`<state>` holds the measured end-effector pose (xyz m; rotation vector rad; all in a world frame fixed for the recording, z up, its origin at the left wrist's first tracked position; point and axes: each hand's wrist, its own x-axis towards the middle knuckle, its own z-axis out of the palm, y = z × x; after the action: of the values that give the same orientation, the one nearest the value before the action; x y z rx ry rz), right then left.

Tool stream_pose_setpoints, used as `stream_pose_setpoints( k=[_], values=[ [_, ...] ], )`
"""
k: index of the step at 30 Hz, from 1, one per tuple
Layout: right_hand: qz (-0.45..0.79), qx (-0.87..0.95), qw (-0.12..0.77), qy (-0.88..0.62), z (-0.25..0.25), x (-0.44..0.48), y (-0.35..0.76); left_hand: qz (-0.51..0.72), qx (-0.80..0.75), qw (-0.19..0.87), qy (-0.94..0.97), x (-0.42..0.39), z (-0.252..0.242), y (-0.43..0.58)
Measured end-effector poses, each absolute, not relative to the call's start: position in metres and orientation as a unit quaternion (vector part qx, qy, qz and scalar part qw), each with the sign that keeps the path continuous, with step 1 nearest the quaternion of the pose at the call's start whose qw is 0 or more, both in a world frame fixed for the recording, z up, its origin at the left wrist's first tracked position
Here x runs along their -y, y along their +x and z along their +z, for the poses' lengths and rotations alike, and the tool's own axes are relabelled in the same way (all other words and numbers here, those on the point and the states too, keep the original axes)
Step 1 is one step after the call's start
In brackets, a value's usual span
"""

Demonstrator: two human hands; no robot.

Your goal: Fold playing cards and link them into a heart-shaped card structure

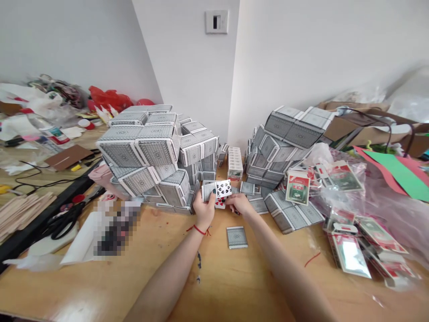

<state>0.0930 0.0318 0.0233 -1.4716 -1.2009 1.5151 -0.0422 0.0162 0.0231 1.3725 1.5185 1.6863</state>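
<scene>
Left hand (pixel 203 210) and right hand (pixel 238 203) both grip a few cards (pixel 223 188) just behind the lone deck (pixel 237 237). Loads of stacks (pixel 147 152) already piled further back, boxes (pixel 348 255) loose to its right.

Plain white painted walls (pixel 295 53) meet at a jutting corner that carries a white rectangular plastic wall switch (pixel 216 21). Soft, even light falls on the light-brown wooden counter (pixel 231 281), which is glossy at its near left.
</scene>
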Motion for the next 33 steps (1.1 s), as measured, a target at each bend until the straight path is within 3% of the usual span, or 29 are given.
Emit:
stream_pose_setpoints(
  k=[15,33],
  values=[
    [0.635,0.476,0.370,-0.484,0.021,-0.023,0.109,0.641,-0.548,0.222,0.490,-0.017,0.016,-0.044],
    [0.582,0.453,0.444,-0.509,0.018,-0.017,0.106,0.660,-0.548,0.244,0.453,-0.018,0.014,-0.042]
  ],
)
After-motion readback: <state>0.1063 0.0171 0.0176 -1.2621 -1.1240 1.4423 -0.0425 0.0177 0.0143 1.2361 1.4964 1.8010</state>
